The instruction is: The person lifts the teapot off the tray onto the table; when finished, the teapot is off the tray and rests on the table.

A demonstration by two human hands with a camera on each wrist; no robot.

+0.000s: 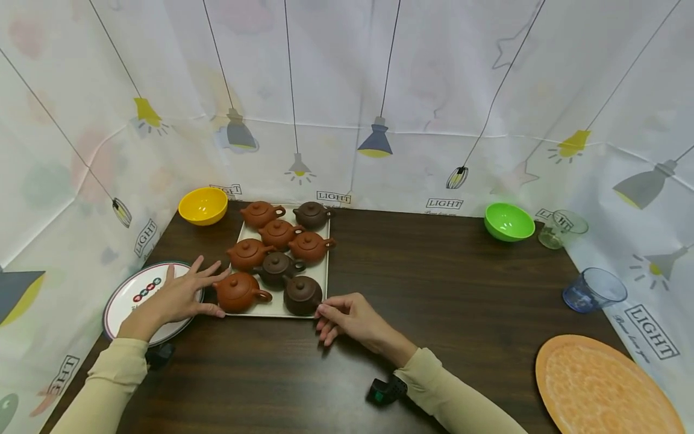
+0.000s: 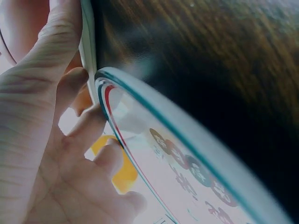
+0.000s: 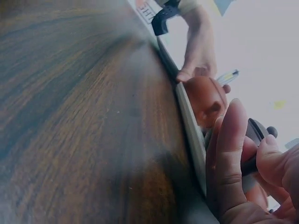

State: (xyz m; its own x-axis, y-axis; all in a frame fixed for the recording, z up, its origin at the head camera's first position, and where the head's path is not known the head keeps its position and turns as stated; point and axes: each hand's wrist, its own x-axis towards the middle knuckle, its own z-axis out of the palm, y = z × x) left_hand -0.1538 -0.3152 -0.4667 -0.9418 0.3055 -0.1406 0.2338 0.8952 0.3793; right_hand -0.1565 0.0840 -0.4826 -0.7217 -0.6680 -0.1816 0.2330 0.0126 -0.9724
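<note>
In the head view, a pale rectangular tray (image 1: 282,211) bears several small teapots, some reddish-brown, some dark brown. My right hand (image 1: 355,319) is at the tray's front right corner, thumb and forefinger pinching the handle side of a dark teapot (image 1: 302,295); the handle itself is mostly hidden. In the right wrist view, that dark teapot (image 3: 253,133) shows between the fingers. My left hand (image 1: 176,295) spreads its fingers at the front left corner, beside a reddish-brown teapot (image 1: 237,292). Its thumb reaches the tray's corner, and the palm is over a white plate (image 1: 121,301).
A yellow bowl (image 1: 203,206) stands behind the plate. Toward the right are a green bowl (image 1: 508,222), a clear glass (image 1: 561,228), a blue glass (image 1: 593,290) and a round orange-brown mat (image 1: 604,386). A printed curtain (image 1: 336,72) walls the dark wooden table (image 1: 423,265).
</note>
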